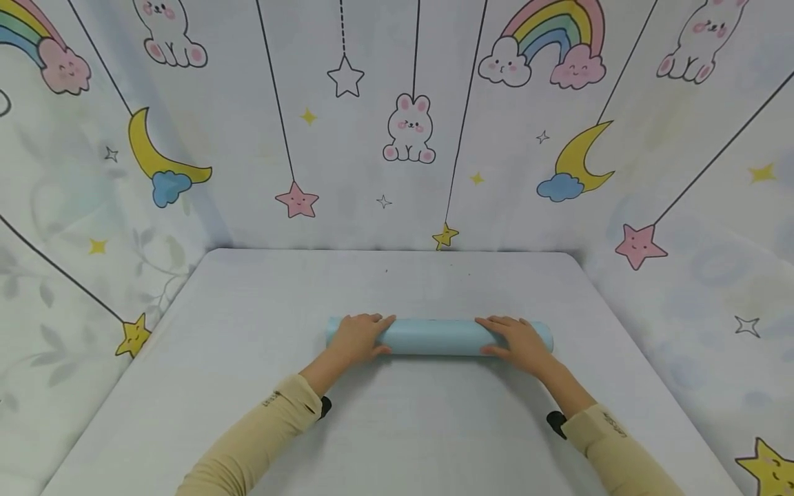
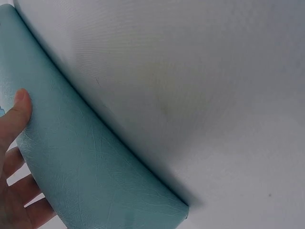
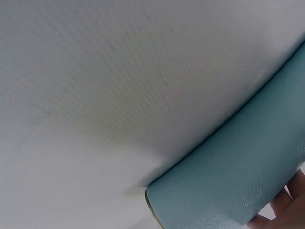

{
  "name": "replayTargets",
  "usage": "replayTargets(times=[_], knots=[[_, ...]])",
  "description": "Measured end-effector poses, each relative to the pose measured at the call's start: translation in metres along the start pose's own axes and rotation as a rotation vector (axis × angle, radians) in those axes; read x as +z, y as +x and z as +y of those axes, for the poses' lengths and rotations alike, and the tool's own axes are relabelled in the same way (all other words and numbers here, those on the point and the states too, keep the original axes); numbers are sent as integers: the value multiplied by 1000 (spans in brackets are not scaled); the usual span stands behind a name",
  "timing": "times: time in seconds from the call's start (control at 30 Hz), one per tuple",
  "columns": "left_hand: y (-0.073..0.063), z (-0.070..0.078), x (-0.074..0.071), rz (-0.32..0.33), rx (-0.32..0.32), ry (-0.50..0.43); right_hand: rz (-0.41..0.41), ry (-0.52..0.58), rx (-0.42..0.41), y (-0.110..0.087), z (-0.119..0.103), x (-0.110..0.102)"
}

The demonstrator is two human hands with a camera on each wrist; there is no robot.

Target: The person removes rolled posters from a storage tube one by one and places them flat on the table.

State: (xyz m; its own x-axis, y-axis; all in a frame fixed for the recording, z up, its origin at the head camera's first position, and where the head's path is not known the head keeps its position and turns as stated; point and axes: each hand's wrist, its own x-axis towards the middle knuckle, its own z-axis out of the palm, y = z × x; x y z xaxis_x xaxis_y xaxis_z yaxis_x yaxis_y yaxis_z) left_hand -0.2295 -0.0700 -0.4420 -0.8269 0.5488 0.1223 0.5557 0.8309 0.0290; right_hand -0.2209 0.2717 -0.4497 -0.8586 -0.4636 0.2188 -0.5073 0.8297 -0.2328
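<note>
A light blue rolled-up mat (image 1: 434, 337) with a creased, leather-like surface lies crosswise on the white table. My left hand (image 1: 356, 339) grips it near its left end, thumb on the near side and fingers reaching over the top. Near the right end, my right hand (image 1: 520, 343) holds it in the same manner. The left wrist view shows the thumb (image 2: 18, 112) against the roll (image 2: 90, 157), with the other fingers along its opposite edge. In the right wrist view, the roll's end has a thin, yellowish edge, and a few fingers (image 3: 281, 202) show at its lower side.
The white tabletop (image 1: 397, 427) has rounded far corners and a few tiny dark specks. Around it hangs a white cloth backdrop (image 1: 372, 151) printed with rabbits, stars, moons and rainbows. Beige sleeves (image 1: 254, 434) cover both forearms, with a dark wrist device (image 1: 556, 424) below the right cuff.
</note>
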Motion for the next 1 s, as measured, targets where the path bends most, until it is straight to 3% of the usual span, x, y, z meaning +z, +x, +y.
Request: replayTargets(times=[0.73,1.0], knots=[[-1,-2,5,68,16,21,-16,-14,-13,0,-3,-4],[0,-6,14,109,46,-3,-21,-94,-13,2,-7,0]])
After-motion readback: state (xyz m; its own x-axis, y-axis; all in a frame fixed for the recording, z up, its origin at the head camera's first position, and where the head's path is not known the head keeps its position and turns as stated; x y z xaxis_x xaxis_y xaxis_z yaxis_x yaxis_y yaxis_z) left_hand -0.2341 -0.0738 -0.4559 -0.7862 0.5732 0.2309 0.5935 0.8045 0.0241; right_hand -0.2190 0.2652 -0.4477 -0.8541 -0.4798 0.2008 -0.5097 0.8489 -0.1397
